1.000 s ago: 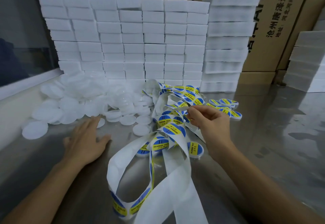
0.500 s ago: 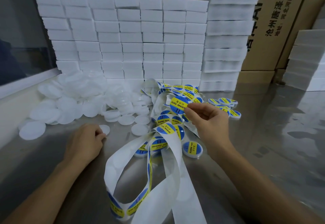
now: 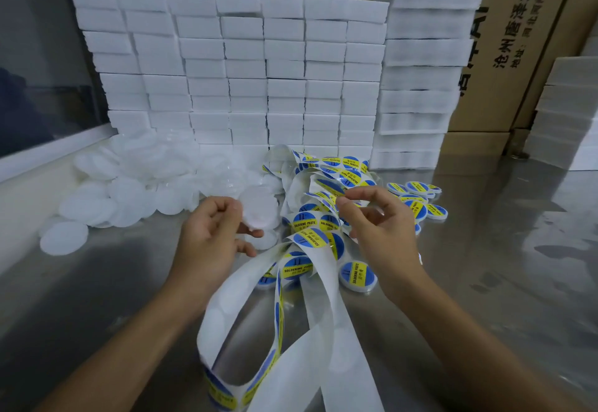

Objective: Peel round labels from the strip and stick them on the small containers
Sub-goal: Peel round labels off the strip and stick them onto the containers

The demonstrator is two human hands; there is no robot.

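**Hands raised over the label strip, 1 blank container gripped**

Left hand (image 3: 213, 233) is seen lifted above the steel table (image 3: 485, 266), its fingers curled round a blank white container (image 3: 259, 211), which is held up near the middle of the scene, just in front of the pile of unlabelled containers (image 3: 136, 185). That pile is spread along the left side of the table, against the foot of a wall of stacked white blocks (image 3: 246, 71).

Right hand (image 3: 378, 227) is held up beside it, thumb and forefinger drawn close together at the tangle of strip; a peeled label may be pinched there, but this cannot be told for certain, as the fingertips are blurred against the printed labels behind them. The other fingers are loosely curled.

The label strip (image 3: 323, 314) is draped between the 2 hands and loops down toward the near edge of the table, white backing outward, with blue and yellow round labels (image 3: 305, 238) showing where it twists. More of it is bunched at the foot of the block wall.

Finished pieces are seen too: a labelled container (image 3: 357, 275) lies on the table just below the right hand, and a cluster of labelled containers (image 3: 417, 199) is gathered behind that hand, to its right. Cardboard boxes (image 3: 517, 39) with printed lettering are stacked behind the blocks.
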